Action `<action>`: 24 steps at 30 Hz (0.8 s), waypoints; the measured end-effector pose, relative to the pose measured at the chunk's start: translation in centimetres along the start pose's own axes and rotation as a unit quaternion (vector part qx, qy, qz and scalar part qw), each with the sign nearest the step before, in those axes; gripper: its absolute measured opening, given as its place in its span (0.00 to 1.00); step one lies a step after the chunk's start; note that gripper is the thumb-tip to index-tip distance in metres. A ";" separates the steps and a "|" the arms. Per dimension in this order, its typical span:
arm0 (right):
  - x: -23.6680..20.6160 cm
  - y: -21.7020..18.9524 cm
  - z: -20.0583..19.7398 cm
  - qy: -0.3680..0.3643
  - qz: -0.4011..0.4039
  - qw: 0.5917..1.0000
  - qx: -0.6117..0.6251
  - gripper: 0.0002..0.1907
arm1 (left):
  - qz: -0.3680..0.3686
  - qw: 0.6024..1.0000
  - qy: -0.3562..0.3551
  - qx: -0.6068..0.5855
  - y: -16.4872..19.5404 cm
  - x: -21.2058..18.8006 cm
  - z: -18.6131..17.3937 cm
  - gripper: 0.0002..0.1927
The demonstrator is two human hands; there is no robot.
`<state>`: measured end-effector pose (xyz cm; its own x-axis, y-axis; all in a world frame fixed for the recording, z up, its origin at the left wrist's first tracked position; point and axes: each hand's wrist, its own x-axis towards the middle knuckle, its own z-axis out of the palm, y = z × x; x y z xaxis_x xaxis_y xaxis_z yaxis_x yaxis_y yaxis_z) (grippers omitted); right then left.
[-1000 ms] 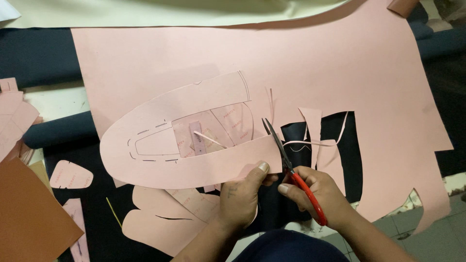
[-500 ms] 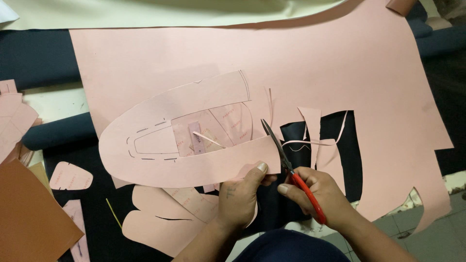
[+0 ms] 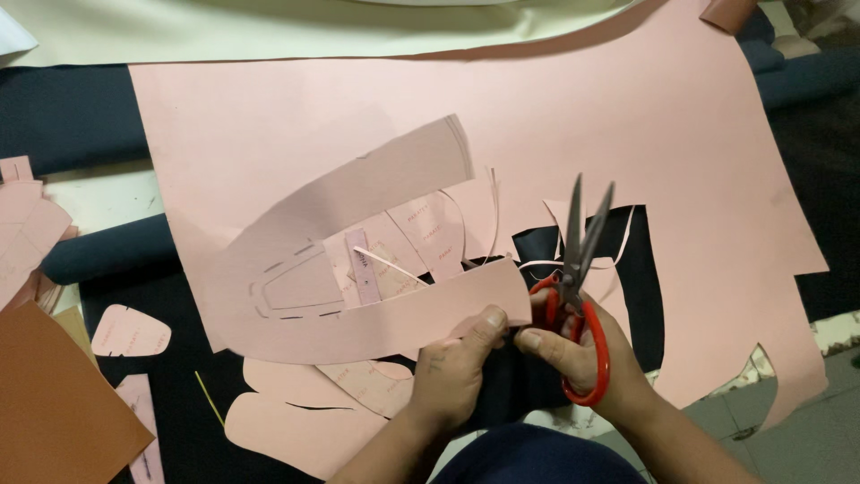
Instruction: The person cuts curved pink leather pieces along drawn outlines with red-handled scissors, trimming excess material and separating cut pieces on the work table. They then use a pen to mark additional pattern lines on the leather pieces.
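Head view: left hand pinches the curved pink piece lying on the big pink sheet. Right hand grips red scissors, blades open. Best to hold flat and cut slowly.

I see matt, smooth pink sheet material, leather-like, and the horseshoe-shaped cut piece in my left grip looks the same. The scissors in my right grip have dull grey metal blades and glossy red plastic handles. Beyond them lies dark, matt navy cloth.
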<state>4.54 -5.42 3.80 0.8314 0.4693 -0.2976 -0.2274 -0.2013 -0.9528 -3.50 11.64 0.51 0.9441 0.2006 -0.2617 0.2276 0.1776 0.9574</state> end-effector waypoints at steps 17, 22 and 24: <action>-1.1 0.0 -4.3 0.046 -0.031 0.996 -0.064 0.15 | 0.221 0.920 0.171 0.275 7.4 2.1 -7.1 0.41; 0.1 1.0 -4.5 -0.004 -0.116 0.993 0.024 0.08 | -0.004 0.998 0.063 0.020 6.6 4.2 -8.0 0.23; 0.3 1.2 -4.3 -0.006 -0.056 0.987 0.150 0.15 | -0.009 0.997 0.076 -0.022 5.7 4.3 -8.2 0.18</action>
<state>6.70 -9.25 2.83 0.8546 0.4842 -0.1875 -0.2754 0.1165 -0.9542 -0.10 21.38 3.86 0.8926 0.3396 -0.2965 0.2299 0.2227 0.9474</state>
